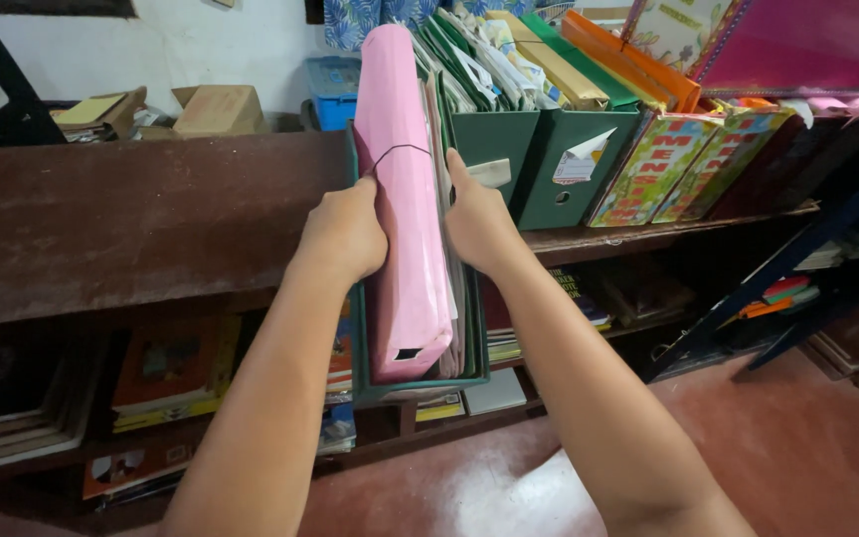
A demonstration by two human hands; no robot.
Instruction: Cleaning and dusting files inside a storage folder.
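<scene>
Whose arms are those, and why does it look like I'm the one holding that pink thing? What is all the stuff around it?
There is no machine here. A person wears a small camera on their head, so the one picture looks down their own arms, just as their eyes would. The left hand and the right hand press from both sides on a green box file tipped out from a dark brown wooden shelf. Inside it stands a fat pink paper-wrapped folder with a thin dark band around it, plus loose papers. More green box files stuffed with papers stand on the shelf to the right, beside colourful patterned ones. Cardboard boxes sit behind, books lie on lower shelves, and the floor is red.
</scene>
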